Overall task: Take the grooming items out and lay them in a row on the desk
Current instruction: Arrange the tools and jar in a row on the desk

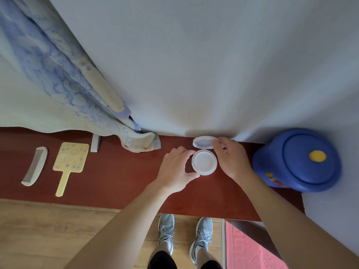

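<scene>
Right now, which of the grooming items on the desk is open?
The white compact, held between both hands, is open, its lid hinged up toward the wall. The comb and the yellow mirror lie flat at the left, untouched.

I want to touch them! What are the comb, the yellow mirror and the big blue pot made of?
Comb: probably pale plastic, smooth, thin moulded teeth. Hand mirror: looks like matte yellow plastic with printed pictures, possibly painted wood. Blue pot: likely plastic, slightly shiny, rounded.

White compact (205, 162) open; comb (35, 166), yellow mirror (71, 158) flat, side by side.
</scene>
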